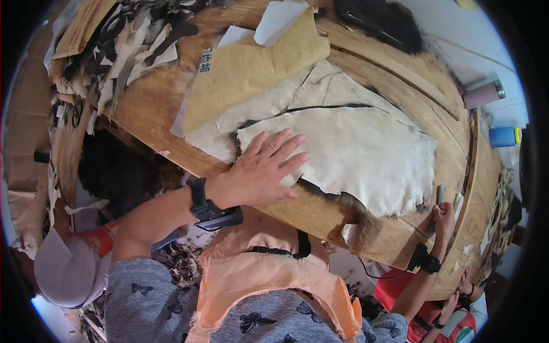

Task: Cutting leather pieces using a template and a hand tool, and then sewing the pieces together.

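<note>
A pale hide (354,148), skin side up with dark fur showing along its edges, is spread on the wooden table (320,220). My left hand (266,166) rests flat on the hide's left end, fingers spread. Beyond the hide's right edge, my right hand (444,220) is closed around a small knife-like tool (440,194), whose flat grey end points away from me; the fingers hide the rest. More pale hide (337,86) lies under and behind the front piece. A yellow-brown paper sheet (257,68) covers its far left part.
Heaped fur scraps (137,46) fill the far left. A dark fur piece (380,23) lies at the back. A pink tumbler (484,94) and a blue container (504,137) stand at the right. Wooden strips (394,71) cross the table. Co-workers' hands (457,294) show lower right; another person (68,268) is at left.
</note>
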The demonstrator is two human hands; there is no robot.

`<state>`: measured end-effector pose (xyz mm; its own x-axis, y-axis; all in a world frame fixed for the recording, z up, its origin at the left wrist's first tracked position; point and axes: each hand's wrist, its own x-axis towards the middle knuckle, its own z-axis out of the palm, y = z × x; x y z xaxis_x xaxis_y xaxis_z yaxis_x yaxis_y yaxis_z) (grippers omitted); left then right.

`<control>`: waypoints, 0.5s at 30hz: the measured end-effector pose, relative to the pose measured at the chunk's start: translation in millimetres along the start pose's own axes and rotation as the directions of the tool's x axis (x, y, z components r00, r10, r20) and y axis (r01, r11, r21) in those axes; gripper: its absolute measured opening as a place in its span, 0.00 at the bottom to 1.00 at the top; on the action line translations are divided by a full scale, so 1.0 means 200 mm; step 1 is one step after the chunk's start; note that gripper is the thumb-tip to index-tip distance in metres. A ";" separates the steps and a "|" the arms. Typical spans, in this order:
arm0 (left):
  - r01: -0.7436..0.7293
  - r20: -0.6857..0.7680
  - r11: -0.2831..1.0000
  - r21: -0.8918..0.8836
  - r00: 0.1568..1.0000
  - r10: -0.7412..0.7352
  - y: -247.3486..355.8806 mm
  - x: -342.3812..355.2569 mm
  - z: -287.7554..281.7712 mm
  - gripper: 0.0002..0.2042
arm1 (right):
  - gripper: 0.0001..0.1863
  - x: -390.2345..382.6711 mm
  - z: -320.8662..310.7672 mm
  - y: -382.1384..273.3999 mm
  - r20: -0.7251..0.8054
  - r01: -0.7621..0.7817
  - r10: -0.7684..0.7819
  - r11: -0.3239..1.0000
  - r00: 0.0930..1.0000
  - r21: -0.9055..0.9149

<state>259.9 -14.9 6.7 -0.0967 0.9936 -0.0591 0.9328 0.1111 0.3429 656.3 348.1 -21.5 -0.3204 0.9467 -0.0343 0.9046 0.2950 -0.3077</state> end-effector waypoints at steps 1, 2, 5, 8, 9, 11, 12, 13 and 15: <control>-0.020 0.024 0.999 0.037 1.000 0.020 0.00 0.00 0.00 0.36 | 0.14 0.00 -0.01 -0.02 0.021 0.035 -0.036 0.998 0.999 0.059; -0.027 0.020 0.999 0.036 0.999 0.026 -0.01 0.01 0.00 0.36 | 0.14 0.00 -0.03 -0.03 0.034 0.064 -0.068 0.991 0.997 0.116; -0.030 0.047 0.999 0.036 0.999 0.028 -0.01 0.01 0.00 0.38 | 0.15 0.05 -0.03 0.04 0.123 0.055 -0.111 0.918 0.986 0.392; 0.004 0.041 0.998 0.065 0.999 -0.006 0.01 0.02 0.02 0.37 | 0.15 0.04 -0.06 -0.04 0.091 0.048 -0.066 0.982 0.994 0.180; 0.026 -0.014 0.998 0.058 1.000 -0.025 0.02 0.04 0.02 0.37 | 0.15 0.03 -0.07 -0.08 0.072 0.065 -0.067 0.998 0.995 0.024; 0.053 -0.076 0.997 0.050 0.996 -0.049 0.03 0.07 0.02 0.37 | 0.13 0.00 -0.06 -0.10 0.026 0.085 -0.086 0.995 0.996 0.042; 0.033 -0.044 0.996 0.078 0.999 -0.030 0.03 0.09 0.03 0.37 | 0.13 -0.02 -0.06 -0.10 0.029 0.088 -0.089 0.996 0.996 0.020; 0.013 -0.010 0.994 0.105 1.000 -0.012 0.02 0.10 0.04 0.37 | 0.12 -0.03 -0.06 -0.11 0.032 0.091 -0.091 0.996 0.995 -0.002; 0.008 -0.020 0.992 0.123 1.000 -0.005 -0.01 0.12 0.06 0.37 | 0.11 -0.05 -0.07 -0.13 0.019 0.119 -0.119 0.993 0.993 0.001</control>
<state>259.3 8.1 -6.8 -0.1083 0.9932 -0.0425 0.9677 0.1151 0.2242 641.1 332.4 0.6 -0.4307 0.9024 -0.0156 0.8600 0.4051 -0.3105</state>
